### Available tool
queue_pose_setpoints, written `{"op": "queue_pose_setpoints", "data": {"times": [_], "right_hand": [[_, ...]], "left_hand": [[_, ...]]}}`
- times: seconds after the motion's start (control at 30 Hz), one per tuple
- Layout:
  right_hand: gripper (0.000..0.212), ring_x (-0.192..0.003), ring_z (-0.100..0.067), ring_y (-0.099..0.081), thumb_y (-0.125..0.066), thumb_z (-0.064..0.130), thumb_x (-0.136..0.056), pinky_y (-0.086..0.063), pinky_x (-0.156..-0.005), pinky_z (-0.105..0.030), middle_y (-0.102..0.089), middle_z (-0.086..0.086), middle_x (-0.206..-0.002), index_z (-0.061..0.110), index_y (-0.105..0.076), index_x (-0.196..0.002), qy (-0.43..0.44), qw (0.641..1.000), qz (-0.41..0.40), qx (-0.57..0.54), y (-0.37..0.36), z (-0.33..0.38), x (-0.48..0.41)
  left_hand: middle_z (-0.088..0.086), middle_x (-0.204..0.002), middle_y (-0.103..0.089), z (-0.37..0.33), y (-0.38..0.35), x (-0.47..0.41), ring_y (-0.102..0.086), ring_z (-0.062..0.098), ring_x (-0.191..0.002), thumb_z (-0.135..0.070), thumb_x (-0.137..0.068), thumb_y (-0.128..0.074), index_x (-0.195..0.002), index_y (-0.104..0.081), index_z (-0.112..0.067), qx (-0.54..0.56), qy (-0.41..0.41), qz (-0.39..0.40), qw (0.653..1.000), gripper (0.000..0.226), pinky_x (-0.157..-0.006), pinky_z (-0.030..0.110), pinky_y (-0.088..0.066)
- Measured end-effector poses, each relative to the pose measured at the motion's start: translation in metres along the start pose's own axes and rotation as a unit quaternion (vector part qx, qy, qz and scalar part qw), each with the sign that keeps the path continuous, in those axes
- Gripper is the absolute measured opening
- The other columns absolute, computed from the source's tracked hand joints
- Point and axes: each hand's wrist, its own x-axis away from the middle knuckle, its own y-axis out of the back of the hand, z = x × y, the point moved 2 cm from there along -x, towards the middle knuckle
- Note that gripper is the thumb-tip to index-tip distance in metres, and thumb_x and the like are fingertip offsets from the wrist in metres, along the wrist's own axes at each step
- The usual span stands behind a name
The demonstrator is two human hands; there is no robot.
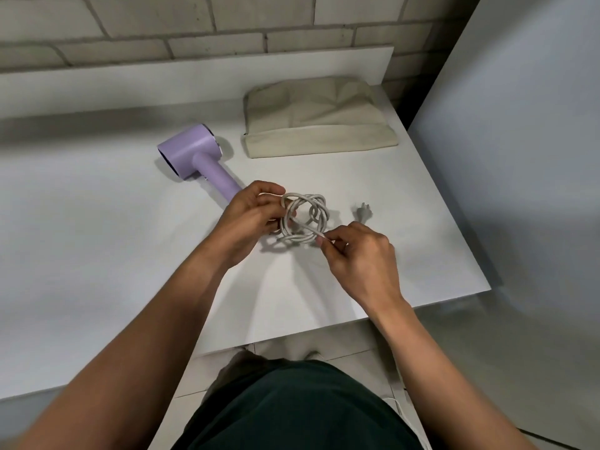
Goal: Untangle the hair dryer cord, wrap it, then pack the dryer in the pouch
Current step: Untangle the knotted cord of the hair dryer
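My left hand (256, 212) grips the knotted cord (303, 219) mid-table while my right hand (360, 254) pinches one strand at its near edge. Best to ease that strand through loosely, no yanking. The dryer (194, 151) lies far left, the pouch (318, 125) far right.

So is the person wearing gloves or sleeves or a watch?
No. The left hand and the right hand have no gloves, rings or watch, and no sleeves show above them anywhere in the picture. Lower down there is dark green clothing.
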Motion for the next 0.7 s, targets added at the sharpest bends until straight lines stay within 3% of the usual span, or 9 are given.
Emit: {"op": "queue_pose_setpoints", "data": {"times": [0.17, 0.27, 0.33, 0.4, 0.47, 0.6, 0.7], "right_hand": [[0.010, -0.069, -0.024, -0.066, -0.082, 0.036, -0.086, -0.048, -0.061, -0.031, -0.070, 0.008, -0.077, 0.027, -0.081, -0.089, -0.026, 1.000, 0.000, 0.003, -0.009, 0.005, -0.006], [0.013, -0.071, -0.025, -0.068, -0.082, 0.040, -0.086, -0.051, -0.063, -0.033, -0.074, 0.008, -0.081, 0.029, -0.082, -0.093, -0.042, 0.999, 0.017, 0.015, -0.017, 0.011, -0.006], [0.017, -0.072, -0.026, -0.069, -0.081, 0.043, -0.086, -0.054, -0.064, -0.035, -0.075, 0.008, -0.083, 0.029, -0.082, -0.096, -0.043, 0.998, 0.032, 0.025, -0.022, 0.016, -0.004], [0.022, -0.069, -0.021, -0.069, -0.084, 0.044, -0.084, -0.054, -0.065, -0.033, -0.075, 0.009, -0.081, 0.027, -0.081, -0.097, -0.062, 0.997, 0.051, -0.003, -0.023, 0.022, -0.003], [0.029, -0.065, -0.011, -0.067, -0.089, 0.042, -0.078, -0.049, -0.063, -0.027, -0.073, 0.012, -0.075, 0.028, -0.076, -0.099, -0.109, 0.990, 0.076, -0.050, -0.024, 0.028, -0.003], [0.065, -0.070, 0.002, -0.066, -0.095, 0.041, -0.068, -0.048, -0.064, -0.020, -0.073, 0.013, -0.072, 0.036, -0.061, -0.122, -0.192, 0.969, 0.092, -0.123, -0.027, 0.033, -0.004], [0.097, -0.073, -0.001, -0.067, -0.096, 0.041, -0.066, -0.055, -0.071, -0.025, -0.073, 0.013, -0.080, 0.042, -0.043, -0.148, -0.204, 0.962, 0.112, -0.141, -0.030, 0.034, -0.006]], "left_hand": [[0.014, -0.087, -0.071, 0.000, 0.011, -0.002, -0.071, 0.018, -0.067, 0.005, -0.098, -0.060, -0.106, -0.067, -0.002, 0.028, 0.002, 0.017, 0.999, 0.012, -0.061, 0.023, -0.056], [0.015, -0.094, -0.074, 0.003, 0.016, -0.004, -0.073, 0.027, -0.074, -0.006, -0.104, -0.058, -0.110, -0.062, -0.011, 0.040, 0.026, 0.056, 0.997, 0.008, -0.063, 0.030, -0.056], [0.016, -0.094, -0.073, 0.007, 0.020, -0.008, -0.069, 0.034, -0.078, -0.011, -0.107, -0.054, -0.111, -0.058, -0.014, 0.002, 0.021, 0.064, 0.998, 0.006, -0.065, 0.035, -0.050], [0.010, -0.085, -0.069, 0.009, 0.022, -0.011, -0.065, 0.033, -0.073, -0.015, -0.108, -0.054, -0.111, -0.059, -0.015, -0.058, -0.006, 0.056, 0.997, 0.006, -0.058, 0.033, -0.046], [0.006, -0.084, -0.067, 0.007, 0.022, -0.012, -0.066, 0.030, -0.071, -0.018, -0.107, -0.055, -0.113, -0.064, -0.020, -0.112, -0.042, 0.042, 0.992, 0.010, -0.053, 0.031, -0.051], [0.004, -0.089, -0.066, 0.000, 0.020, -0.018, -0.069, 0.019, -0.075, -0.019, -0.107, -0.056, -0.117, -0.073, -0.024, -0.184, -0.102, 0.041, 0.977, 0.020, -0.069, 0.036, -0.063], [0.001, -0.092, -0.069, -0.005, 0.016, -0.022, -0.068, 0.016, -0.080, -0.021, -0.106, -0.056, -0.121, -0.075, -0.027, -0.278, -0.164, 0.076, 0.944, 0.024, -0.084, 0.039, -0.062]]}}
